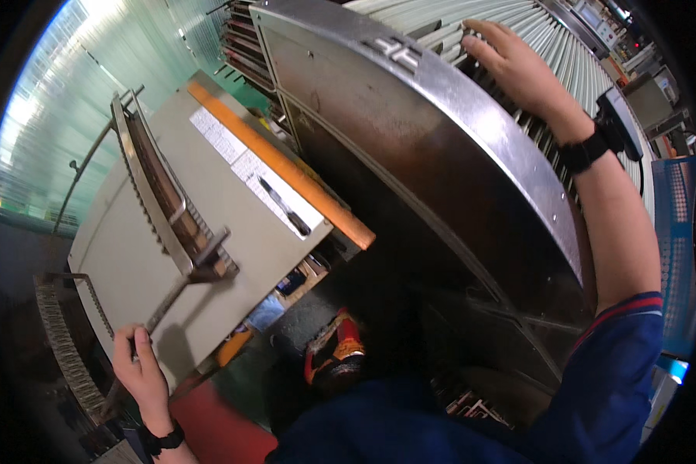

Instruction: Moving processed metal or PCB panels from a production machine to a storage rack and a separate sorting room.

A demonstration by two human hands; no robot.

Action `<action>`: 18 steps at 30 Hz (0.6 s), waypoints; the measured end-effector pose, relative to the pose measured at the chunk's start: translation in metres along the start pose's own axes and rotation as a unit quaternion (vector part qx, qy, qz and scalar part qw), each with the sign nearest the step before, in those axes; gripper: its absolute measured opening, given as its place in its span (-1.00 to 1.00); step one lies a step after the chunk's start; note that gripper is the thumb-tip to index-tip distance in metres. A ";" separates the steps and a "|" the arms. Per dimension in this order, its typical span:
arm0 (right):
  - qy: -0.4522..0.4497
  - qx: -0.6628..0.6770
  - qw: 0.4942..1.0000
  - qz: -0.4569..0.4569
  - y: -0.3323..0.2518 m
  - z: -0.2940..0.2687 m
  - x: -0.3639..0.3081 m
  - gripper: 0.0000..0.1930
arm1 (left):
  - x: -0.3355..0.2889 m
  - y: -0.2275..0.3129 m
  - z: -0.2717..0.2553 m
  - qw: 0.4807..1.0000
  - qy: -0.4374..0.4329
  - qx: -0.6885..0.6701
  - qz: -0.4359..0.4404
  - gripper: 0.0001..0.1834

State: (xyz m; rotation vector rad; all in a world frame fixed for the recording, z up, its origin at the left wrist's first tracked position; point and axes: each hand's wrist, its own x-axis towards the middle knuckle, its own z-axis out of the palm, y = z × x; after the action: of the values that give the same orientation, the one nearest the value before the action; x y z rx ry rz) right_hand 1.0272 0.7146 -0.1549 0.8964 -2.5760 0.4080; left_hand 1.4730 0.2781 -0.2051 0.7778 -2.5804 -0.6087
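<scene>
My left hand [141,377] is closed round a metal bar [170,303] of a rack at the lower left. Toothed rails [153,205] belong to this rack, and they stand over a pale grey table top [247,259]. At the upper right, my right hand [510,66] reaches over the machine's metal side onto a row of long white slats [410,14]. Its fingers are curled at the slat ends, and what lies between them is hidden. A black band with a small dark device [620,124] sits on the right wrist.
The machine's curved metal side panel [441,116] fills the middle. An orange bar [286,166] edges the table, beside written sheets [236,151] and a black pen [284,207]. Another toothed rail [66,340] stands far left. Below the table lies a red-and-black object [336,348].
</scene>
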 end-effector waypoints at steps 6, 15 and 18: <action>-0.040 0.007 0.999 -0.028 0.009 0.005 0.010 -0.49 | -0.012 -0.004 0.004 0.997 0.033 -0.022 0.060 -0.74; 0.009 -0.337 0.915 -0.220 0.007 -0.056 0.018 -0.47 | -0.015 -0.013 0.012 0.985 0.100 -0.008 0.137 -0.71; 0.104 -0.003 0.987 -0.121 0.088 -0.117 0.045 -0.51 | -0.010 -0.018 0.010 0.988 0.091 0.015 0.127 -0.70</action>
State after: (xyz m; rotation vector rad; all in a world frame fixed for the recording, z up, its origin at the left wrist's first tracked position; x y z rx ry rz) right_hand 0.9685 0.8031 -0.0441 1.0870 -2.2477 0.3992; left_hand 1.4836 0.2730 -0.2248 0.4780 -2.4707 -0.4031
